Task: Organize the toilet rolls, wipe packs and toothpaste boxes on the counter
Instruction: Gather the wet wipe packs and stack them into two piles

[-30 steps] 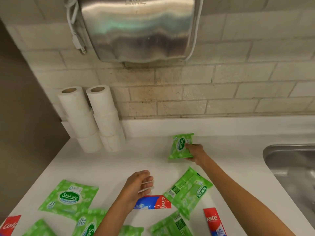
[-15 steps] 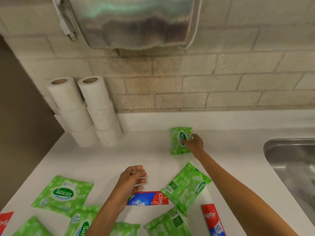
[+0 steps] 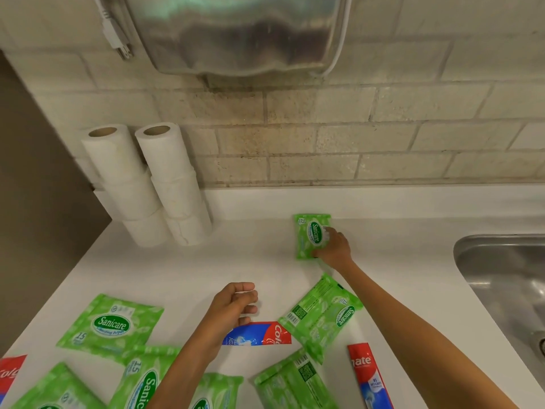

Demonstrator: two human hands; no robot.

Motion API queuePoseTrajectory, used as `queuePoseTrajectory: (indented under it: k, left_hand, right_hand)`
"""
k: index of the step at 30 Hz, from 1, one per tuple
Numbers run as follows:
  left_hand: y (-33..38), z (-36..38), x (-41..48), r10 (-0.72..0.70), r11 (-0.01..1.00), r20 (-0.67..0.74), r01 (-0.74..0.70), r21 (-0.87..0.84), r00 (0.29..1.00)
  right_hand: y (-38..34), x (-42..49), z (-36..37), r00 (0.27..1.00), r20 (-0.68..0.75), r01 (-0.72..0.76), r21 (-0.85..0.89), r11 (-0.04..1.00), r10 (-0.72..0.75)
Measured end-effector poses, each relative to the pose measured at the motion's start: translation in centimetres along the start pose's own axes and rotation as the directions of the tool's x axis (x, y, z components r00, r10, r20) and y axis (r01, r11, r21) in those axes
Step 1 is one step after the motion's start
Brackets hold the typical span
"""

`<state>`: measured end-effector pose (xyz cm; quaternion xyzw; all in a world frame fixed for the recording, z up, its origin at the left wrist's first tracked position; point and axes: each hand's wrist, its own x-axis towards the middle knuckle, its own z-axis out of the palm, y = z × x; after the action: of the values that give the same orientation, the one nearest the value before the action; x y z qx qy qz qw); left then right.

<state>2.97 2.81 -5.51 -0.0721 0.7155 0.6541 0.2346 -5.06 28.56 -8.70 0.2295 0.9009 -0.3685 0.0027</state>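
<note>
Two stacks of white toilet rolls (image 3: 147,184) stand in the counter's back left corner against the brick wall. One green Sanicare wipe pack (image 3: 306,231) lies flat near the back wall, and my right hand (image 3: 334,249) rests on its right side with the thumb at its lower edge. My left hand (image 3: 233,305) hovers loosely curled and holding nothing over a red and blue toothpaste box (image 3: 259,335). Several more wipe packs lie scattered at the front, among them one on the left (image 3: 110,324) and one face down (image 3: 320,315). A second toothpaste box (image 3: 368,376) lies at the front right.
A steel sink (image 3: 501,276) is set into the white counter (image 3: 206,267) on the right. A steel hand dryer (image 3: 241,33) hangs on the wall above, its plug (image 3: 118,42) dangling at the left. A third toothpaste box (image 3: 10,376) shows at the left edge.
My right hand carried the tilted wipe pack toward the back wall and laid it flat there. My left hand's fingers curled in a little.
</note>
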Motion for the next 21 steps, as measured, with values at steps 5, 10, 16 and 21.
queuePoseTrajectory:
  k: [5, 10, 16, 21]
  left_hand:
    - [-0.1, -0.5, -0.1, 0.016, 1.000, -0.010, -0.015, 0.026, 1.000]
    - [-0.3, -0.8, -0.2, 0.041, 0.995, -0.042, -0.037, 0.093, 0.998]
    - [-0.3, 0.1, -0.8, 0.096, 0.982, -0.038, -0.088, 0.170, 0.995]
    - [-1.0, 1.7, -2.1, 0.153, 0.933, 0.065, -0.165, 0.320, 0.986]
  right_hand:
    - [-0.1, -0.1, 0.0, 1.000, -0.028, 0.006, 0.027, 1.000, -0.005]
    - [0.0, -1.0, -0.3, 0.998, -0.060, -0.013, 0.088, 0.996, 0.018]
    - [0.1, -3.8, -1.4, 0.987, -0.149, 0.062, 0.044, 0.997, -0.055]
    - [0.7, -7.9, -1.8, 0.970, -0.173, 0.175, 0.025, 0.984, -0.168]
